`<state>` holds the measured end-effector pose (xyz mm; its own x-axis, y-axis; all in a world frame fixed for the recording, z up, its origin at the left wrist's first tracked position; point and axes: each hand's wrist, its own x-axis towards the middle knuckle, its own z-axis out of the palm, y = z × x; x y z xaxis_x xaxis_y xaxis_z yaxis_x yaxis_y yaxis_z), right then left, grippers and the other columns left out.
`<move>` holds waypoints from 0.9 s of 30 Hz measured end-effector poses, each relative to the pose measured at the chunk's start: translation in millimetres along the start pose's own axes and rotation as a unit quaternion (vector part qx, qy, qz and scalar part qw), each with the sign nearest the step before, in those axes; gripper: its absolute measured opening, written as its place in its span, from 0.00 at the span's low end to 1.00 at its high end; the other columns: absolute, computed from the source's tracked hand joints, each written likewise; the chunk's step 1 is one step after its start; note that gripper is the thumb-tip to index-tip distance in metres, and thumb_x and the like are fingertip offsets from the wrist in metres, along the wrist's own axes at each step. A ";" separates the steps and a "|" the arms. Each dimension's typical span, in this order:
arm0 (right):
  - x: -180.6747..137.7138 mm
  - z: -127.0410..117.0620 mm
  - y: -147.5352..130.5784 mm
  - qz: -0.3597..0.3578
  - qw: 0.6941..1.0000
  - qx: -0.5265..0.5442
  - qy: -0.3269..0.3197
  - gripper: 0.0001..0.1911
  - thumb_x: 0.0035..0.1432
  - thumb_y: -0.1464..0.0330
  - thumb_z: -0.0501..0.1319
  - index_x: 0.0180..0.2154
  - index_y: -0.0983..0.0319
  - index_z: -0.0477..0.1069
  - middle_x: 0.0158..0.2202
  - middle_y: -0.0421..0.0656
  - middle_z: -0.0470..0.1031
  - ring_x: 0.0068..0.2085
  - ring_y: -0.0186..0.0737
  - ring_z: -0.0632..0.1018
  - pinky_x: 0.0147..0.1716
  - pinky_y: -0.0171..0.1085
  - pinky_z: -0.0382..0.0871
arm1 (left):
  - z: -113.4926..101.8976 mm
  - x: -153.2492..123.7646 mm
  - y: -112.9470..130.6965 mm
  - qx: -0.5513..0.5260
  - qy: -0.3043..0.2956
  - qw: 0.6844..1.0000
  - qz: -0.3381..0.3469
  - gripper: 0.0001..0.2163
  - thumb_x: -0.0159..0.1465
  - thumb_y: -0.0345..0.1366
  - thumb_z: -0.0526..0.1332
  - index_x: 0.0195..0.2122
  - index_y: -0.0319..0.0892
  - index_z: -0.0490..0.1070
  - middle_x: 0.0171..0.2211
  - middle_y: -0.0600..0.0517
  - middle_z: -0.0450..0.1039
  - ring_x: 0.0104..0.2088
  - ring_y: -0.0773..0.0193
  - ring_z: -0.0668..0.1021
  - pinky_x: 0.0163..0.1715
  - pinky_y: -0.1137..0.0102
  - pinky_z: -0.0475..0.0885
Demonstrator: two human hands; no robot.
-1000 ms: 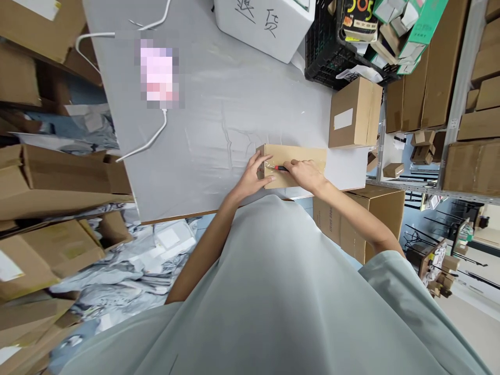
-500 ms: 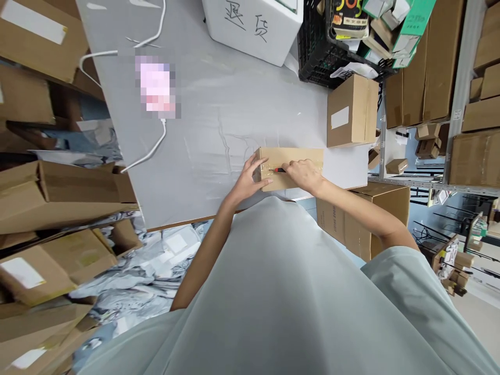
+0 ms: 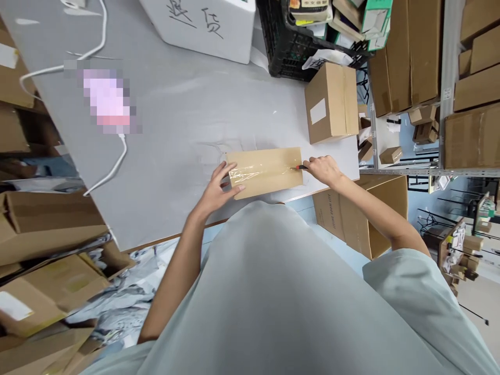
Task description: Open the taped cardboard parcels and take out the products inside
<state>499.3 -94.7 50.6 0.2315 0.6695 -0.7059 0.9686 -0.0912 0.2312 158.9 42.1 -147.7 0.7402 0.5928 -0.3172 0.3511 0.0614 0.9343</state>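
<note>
A long cardboard box (image 3: pixel 265 179) with clear tape over its top lies at the table's front edge. My left hand (image 3: pixel 219 187) grips its left end, thumb and fingers spread over the near and far corners. In my right hand (image 3: pixel 323 169), the fingers are wrapped around a small red-and-black utility knife (image 3: pixel 301 167). The knife's tip is at the right end of the box top, on the line of the tape; how deep it sits I cannot tell.
On the grey table (image 3: pixel 164 130) stand a taller carton (image 3: pixel 332 104), a black crate (image 3: pixel 289 52) of books and a white foam box (image 3: pixel 207 31). A white cable (image 3: pixel 117 161) runs at the left. An open carton (image 3: pixel 359 219) stands below the right edge; cartons (image 3: pixel 50 281) crowd the left.
My right hand drew the knife rightward along the tape, from the box's left part to its right end. My left hand still holds the left end. The view has shifted and turned.
</note>
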 end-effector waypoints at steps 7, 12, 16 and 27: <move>-0.4 23.3 40.5 -0.014 0.999 0.026 0.025 0.23 0.86 0.55 0.52 0.62 0.58 0.79 0.55 0.55 0.86 0.50 0.53 0.87 0.38 0.41 0.60 | -4.2 0.7 10.6 -0.010 0.016 0.999 -0.039 0.48 0.58 0.69 0.75 0.76 0.57 0.67 0.83 0.42 0.53 0.74 0.35 0.74 0.70 0.40 0.76; 3.2 40.4 64.4 -0.035 0.996 0.067 0.048 0.24 0.85 0.52 0.52 0.61 0.56 0.81 0.54 0.53 0.87 0.49 0.53 0.87 0.39 0.42 0.60 | -1.2 -1.0 17.8 -0.001 0.022 0.997 -0.067 0.47 0.59 0.65 0.76 0.76 0.58 0.66 0.83 0.43 0.55 0.74 0.36 0.74 0.70 0.40 0.76; 1.1 68.0 92.6 -0.017 0.994 0.088 0.059 0.23 0.85 0.54 0.53 0.59 0.58 0.82 0.54 0.54 0.87 0.48 0.53 0.86 0.39 0.42 0.61 | -4.1 -4.9 25.0 0.042 0.045 0.995 -0.082 0.45 0.58 0.63 0.76 0.75 0.58 0.66 0.83 0.42 0.53 0.75 0.35 0.72 0.71 0.38 0.74; 1.5 177.1 44.5 0.086 0.872 0.465 0.127 0.21 0.82 0.51 0.55 0.56 0.54 0.81 0.44 0.45 0.89 0.44 0.50 0.87 0.39 0.37 0.69 | 85.8 73.4 125.2 0.335 0.014 0.938 0.089 0.47 0.61 0.45 0.75 0.80 0.51 0.59 0.81 0.42 0.59 0.83 0.31 0.54 0.82 0.32 0.40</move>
<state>558.8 -228.2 -58.7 0.4665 0.7182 -0.5163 0.6039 -0.6851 -0.4073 306.5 24.4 -68.0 0.8086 0.5680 -0.1532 0.5130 -0.5534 0.6562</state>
